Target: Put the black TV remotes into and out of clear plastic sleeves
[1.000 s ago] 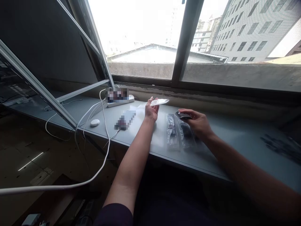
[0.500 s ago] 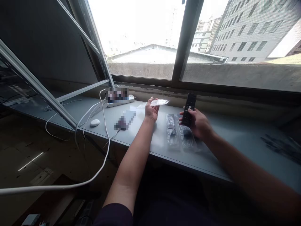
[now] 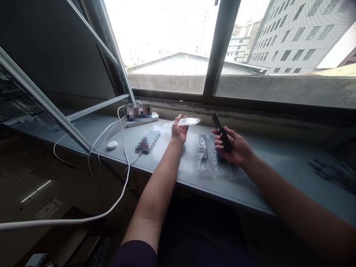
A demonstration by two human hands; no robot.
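A black remote control (image 3: 221, 132) is gripped in my right hand (image 3: 237, 148), tilted and turned partly edge-on so that few of its buttons show. My left hand (image 3: 179, 130) holds a clear plastic bag (image 3: 189, 121) between thumb and fingers, above the table. Two clear bags with dark contents, a left bag (image 3: 204, 154) and a right bag (image 3: 219, 159), lie side by side on the grey table (image 3: 183, 168). My right hand hovers over the right bag and hides part of it.
A white power strip (image 3: 143, 120) stands at the back left, with a blurred-out device (image 3: 147, 142) before it. Near them are a round white case (image 3: 112, 145) and a loose white cable (image 3: 126, 178). Metal framing (image 3: 41, 92) rises at left. Dark items (image 3: 332, 172) lie far right.
My right hand has rotated the remote control from showing its button face to partly edge-on, its top now leaning left. My left hand and the bag have hardly moved.
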